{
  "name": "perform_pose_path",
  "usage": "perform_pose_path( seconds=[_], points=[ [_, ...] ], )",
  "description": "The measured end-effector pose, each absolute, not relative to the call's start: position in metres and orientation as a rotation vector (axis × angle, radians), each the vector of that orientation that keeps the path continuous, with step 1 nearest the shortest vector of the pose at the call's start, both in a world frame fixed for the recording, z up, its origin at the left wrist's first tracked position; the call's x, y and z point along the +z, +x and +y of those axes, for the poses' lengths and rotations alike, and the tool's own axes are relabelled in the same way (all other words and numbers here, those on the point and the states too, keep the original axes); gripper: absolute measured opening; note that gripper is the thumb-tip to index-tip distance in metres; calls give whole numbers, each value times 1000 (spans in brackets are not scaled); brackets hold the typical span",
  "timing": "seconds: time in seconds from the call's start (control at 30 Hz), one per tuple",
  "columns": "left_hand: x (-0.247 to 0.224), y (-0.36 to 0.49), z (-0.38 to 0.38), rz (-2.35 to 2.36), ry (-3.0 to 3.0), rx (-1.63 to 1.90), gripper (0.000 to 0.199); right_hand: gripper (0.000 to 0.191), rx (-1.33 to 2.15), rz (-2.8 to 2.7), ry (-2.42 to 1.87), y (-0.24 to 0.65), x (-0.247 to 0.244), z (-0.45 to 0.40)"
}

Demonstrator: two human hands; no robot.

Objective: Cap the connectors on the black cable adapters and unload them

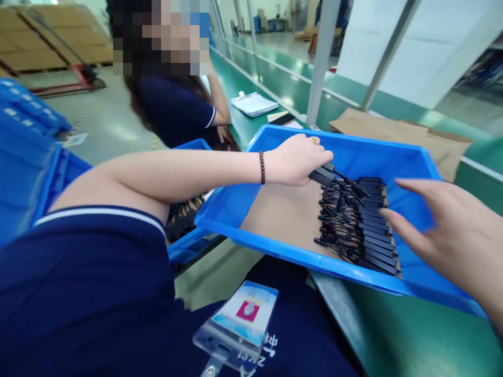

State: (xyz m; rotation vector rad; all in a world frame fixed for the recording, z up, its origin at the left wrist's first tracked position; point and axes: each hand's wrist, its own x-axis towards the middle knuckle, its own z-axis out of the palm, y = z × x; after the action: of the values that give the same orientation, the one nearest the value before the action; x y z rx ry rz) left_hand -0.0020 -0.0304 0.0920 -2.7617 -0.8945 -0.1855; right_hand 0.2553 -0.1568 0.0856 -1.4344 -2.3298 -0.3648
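My left hand (pixel 296 159), wearing a beaded bracelet and a ring, is closed on a few flat black rectangular modules (pixel 324 173) with black leads. It holds them over a blue plastic bin (pixel 243 238). Inside, a row of similar black modules (pixel 379 230) lies side by side at the bin's right end, their thin leads bunched toward the middle. Brown cardboard (pixel 281 214) lines the floor of the bin. To the right of the row hovers my right hand (pixel 436 225), slightly blurred, its thumb and fingers apart with nothing between them.
A second blue bin (pixel 188 251) with dark parts stands left of the first. Behind it is a co-worker (pixel 173 107) in a dark blue shirt. Papers on a clipboard (pixel 254 103) and flat cardboard (pixel 404 139) lie on the green bench. Stacked blue bins (pixel 23 157) rise at left.
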Motion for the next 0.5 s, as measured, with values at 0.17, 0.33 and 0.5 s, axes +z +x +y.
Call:
perform_pose_path(
  seconds=[0.17, 0.33, 0.5],
  points=[
    [121, 20, -39, -639, -2865, -654, 42, 65, -67, -2367, -1342, 218, 104, -76],
    [107, 29, -22, -747, -3071, -1665, 71, 45, 250, -2009, -1227, 218, 96, -52],
    [66, 54, -39, -941, -3652, -2409, 50, 50, 501, -1883, -1163, 198, 69, -65]
  ],
)
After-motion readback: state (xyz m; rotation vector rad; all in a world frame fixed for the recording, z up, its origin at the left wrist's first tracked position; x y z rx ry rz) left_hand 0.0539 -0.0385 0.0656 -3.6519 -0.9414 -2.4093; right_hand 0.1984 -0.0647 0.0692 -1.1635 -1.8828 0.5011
